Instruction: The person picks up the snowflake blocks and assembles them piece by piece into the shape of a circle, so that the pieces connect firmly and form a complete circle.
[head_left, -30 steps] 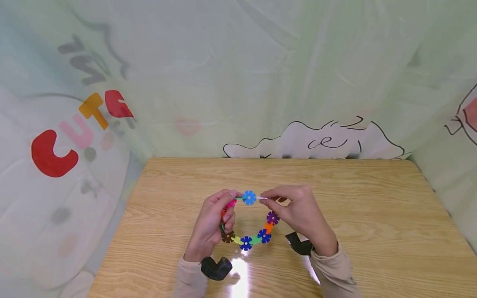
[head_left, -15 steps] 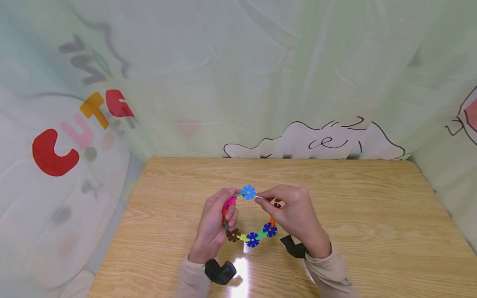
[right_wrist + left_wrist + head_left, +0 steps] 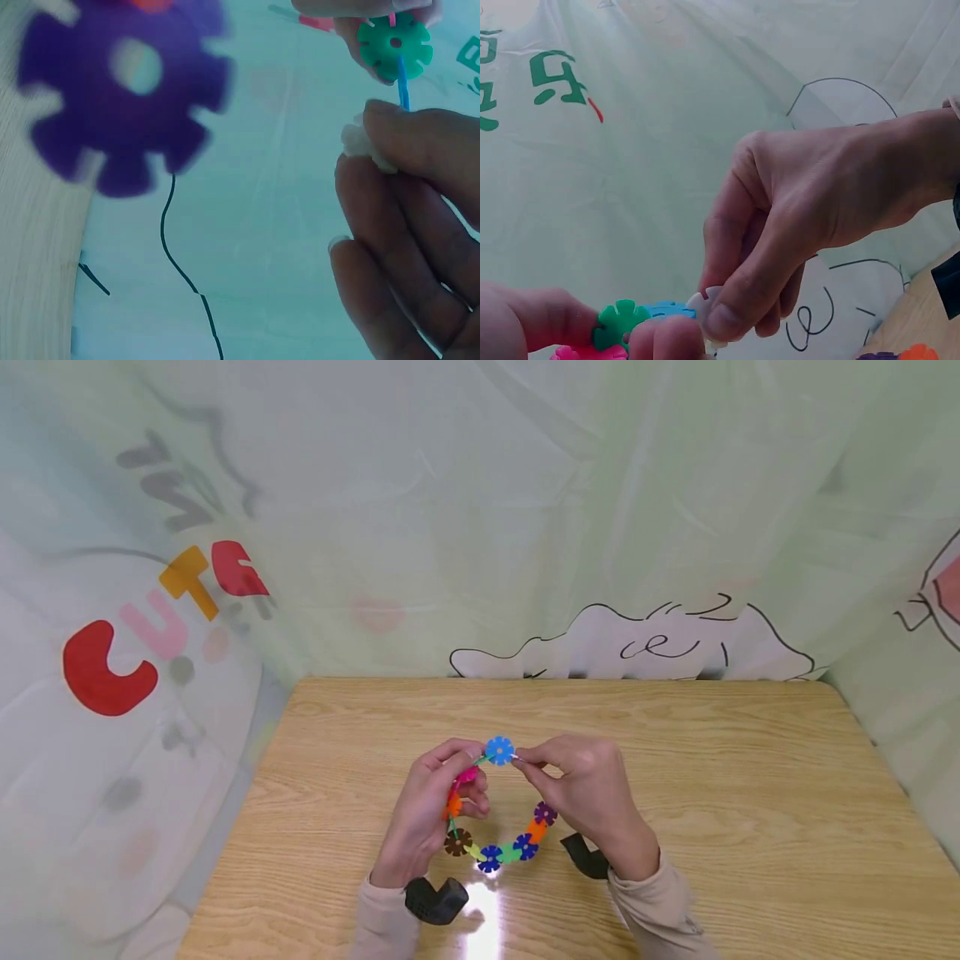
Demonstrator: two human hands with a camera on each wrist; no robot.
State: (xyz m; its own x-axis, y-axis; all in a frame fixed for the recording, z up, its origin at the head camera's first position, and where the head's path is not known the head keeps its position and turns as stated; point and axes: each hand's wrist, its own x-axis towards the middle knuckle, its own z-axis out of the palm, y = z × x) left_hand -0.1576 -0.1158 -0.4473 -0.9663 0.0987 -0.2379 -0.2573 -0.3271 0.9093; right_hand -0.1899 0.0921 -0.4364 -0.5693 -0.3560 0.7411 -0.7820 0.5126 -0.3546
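A curved chain of notched plastic snowflake discs is held up between both hands over the table. My left hand [image 3: 420, 814] pinches it at the green disc [image 3: 621, 322], above a pink disc [image 3: 468, 774]. The light-blue disc [image 3: 499, 750] joins the green one and faces the head camera. With thumb and index finger, my right hand [image 3: 592, 785] pinches a white disc [image 3: 703, 304] against the blue disc's right edge. From the left hand the chain hangs down through orange, brown [image 3: 458, 842], yellow and dark-blue discs, ending at a purple disc [image 3: 546, 813] below the right hand.
The wooden table [image 3: 750, 777] lies under the hands, with a bright reflection near its front. Printed cloth [image 3: 525, 527] hangs behind it and at both sides. Each wrist wears a black camera mount [image 3: 437, 902].
The chain's lower part swung right, then back left and down, leaving the purple disc uncovered. My right hand has shifted slightly left, and the left hand's lower fingers have loosened from the chain.
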